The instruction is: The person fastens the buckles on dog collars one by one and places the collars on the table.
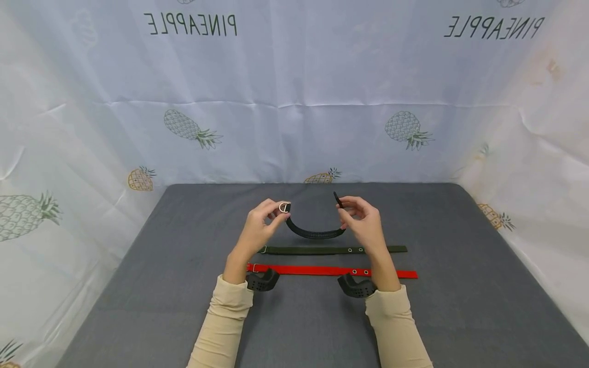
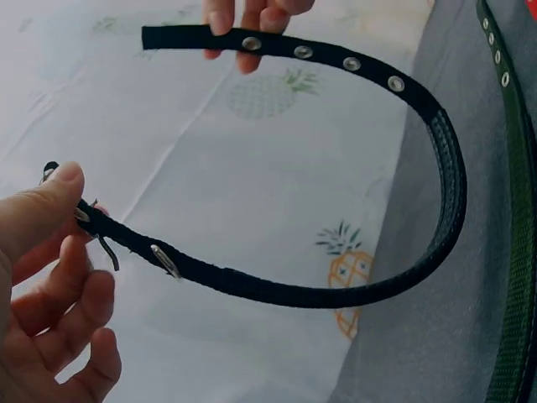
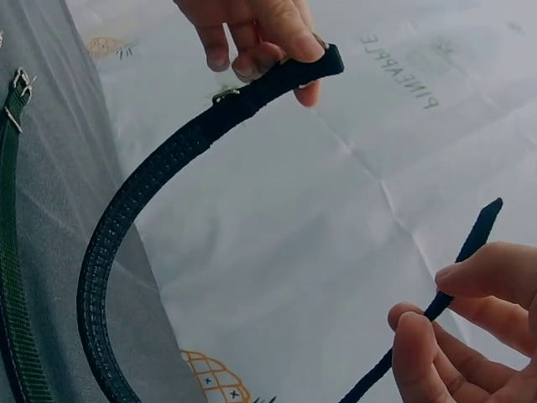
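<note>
1. Head: left hand [image 1: 257,230] pinches black strap [image 1: 315,235] by buckle [image 1: 284,207], right hand [image 1: 367,223] pinches other end; green strap [image 1: 303,251], red strap [image 1: 303,270] at its 6 o'clock.
2. Left wrist: left hand 8 o'clock, black strap's bend 3 o'clock.
3. Right wrist: right hand 4 o'clock.

Grey table [image 1: 469,306], creased white fabric [image 1: 294,66] behind and at sides (pineapple prints [image 1: 402,127], mirrored lettering [image 1: 190,24])

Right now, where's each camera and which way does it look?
Head: on the head, facing forward and down at the gray table; left hand, right hand, sleeves show.
Left wrist: on that wrist, facing the black strap; part of each hand shows.
Right wrist: on that one, facing the same strap; both hands show.
Wrist views share the green strap.
</note>
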A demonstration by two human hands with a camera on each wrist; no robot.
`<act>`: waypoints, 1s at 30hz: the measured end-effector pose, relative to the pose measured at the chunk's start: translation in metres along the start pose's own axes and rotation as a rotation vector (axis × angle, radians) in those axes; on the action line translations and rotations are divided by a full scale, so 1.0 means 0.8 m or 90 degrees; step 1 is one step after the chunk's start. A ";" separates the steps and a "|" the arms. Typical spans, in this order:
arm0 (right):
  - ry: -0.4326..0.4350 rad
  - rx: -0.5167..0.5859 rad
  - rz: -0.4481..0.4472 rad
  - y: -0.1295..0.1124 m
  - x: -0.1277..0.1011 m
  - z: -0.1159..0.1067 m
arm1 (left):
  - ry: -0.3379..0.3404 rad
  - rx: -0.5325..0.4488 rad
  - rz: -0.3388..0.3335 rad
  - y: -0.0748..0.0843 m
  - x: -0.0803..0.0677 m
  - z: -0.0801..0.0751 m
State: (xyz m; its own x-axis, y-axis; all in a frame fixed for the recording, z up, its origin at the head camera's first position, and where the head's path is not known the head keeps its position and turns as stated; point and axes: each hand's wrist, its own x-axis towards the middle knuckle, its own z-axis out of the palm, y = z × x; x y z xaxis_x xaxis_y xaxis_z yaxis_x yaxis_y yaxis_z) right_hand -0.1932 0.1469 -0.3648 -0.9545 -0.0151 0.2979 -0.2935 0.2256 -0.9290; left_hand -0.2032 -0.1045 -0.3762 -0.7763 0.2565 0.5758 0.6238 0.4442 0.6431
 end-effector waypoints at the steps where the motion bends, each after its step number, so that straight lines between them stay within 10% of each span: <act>1: -0.005 -0.003 0.002 -0.001 -0.001 0.001 | 0.003 -0.004 0.008 0.000 0.000 0.001; 12: -0.081 -0.040 -0.002 -0.010 -0.007 0.004 | -0.002 -0.067 0.007 0.006 -0.002 0.005; 30: -0.157 -0.070 0.010 -0.020 -0.012 -0.006 | -0.079 -0.390 -0.031 0.021 -0.002 0.032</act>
State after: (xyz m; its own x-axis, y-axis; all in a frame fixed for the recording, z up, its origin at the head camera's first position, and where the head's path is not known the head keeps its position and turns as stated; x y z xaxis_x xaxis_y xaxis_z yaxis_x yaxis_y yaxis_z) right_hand -0.1789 0.1483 -0.3517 -0.9471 -0.2442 0.2084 -0.2835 0.3312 -0.9000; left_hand -0.1937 -0.0756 -0.3796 -0.7867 0.3626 0.4996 0.4978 -0.1058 0.8608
